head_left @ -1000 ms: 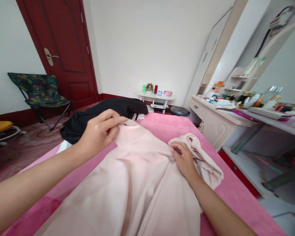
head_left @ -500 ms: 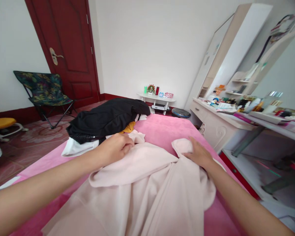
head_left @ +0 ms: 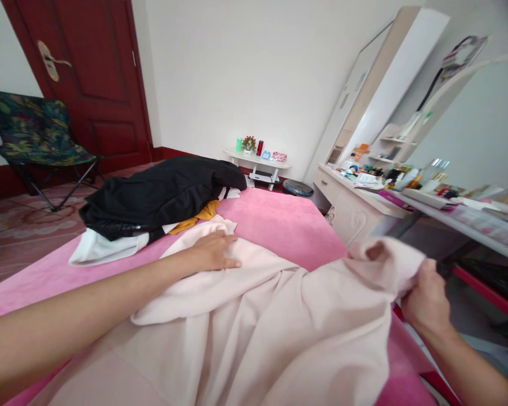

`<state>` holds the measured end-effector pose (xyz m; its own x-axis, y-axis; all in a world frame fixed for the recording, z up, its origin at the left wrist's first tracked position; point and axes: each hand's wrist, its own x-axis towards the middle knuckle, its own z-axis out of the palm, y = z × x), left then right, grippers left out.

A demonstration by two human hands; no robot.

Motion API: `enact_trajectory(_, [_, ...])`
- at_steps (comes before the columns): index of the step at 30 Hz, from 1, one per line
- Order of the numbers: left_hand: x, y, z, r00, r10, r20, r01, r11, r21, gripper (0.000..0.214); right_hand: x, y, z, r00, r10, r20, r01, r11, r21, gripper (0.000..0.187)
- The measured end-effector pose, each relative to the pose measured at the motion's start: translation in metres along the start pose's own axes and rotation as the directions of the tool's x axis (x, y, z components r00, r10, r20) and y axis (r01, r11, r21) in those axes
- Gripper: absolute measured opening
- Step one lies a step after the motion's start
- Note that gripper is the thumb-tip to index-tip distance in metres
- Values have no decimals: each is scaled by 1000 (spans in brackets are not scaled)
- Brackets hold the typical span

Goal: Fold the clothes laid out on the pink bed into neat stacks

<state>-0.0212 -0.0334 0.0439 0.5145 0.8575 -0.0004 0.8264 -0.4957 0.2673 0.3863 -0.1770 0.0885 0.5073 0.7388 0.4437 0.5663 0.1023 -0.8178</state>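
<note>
- A plain white wall [head_left: 220, 73] spans the back, with a dark red baseboard [head_left: 166, 152] along its foot.
- At left, a dark red panelled door [head_left: 97, 73] with a metal lever handle [head_left: 51, 61].
- In front of the door, a leaf-print folding chair [head_left: 38, 132] on a reddish patterned floor [head_left: 23, 217].
- By the back wall, a small white side table [head_left: 254, 158] bearing a red-flowered plant [head_left: 249, 144].
- At right, a tall cabinet [head_left: 400, 73], a pale dressing table [head_left: 342, 197] crowded with bottles [head_left: 407, 179], and a mirror [head_left: 482, 124].
- Soft, even light.
</note>
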Motion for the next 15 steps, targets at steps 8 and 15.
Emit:
enact_trajectory(8, [-13,1,-32,979,18,203,-14,1000,-23,72,-12,-32,16,856,-6,518,156,956,-248,37])
enact_trajectory(15, [-49,-8,-58,884,216,415,-161,973,-164,37,-10,-10,70,653,59,755,351,860,-371,84])
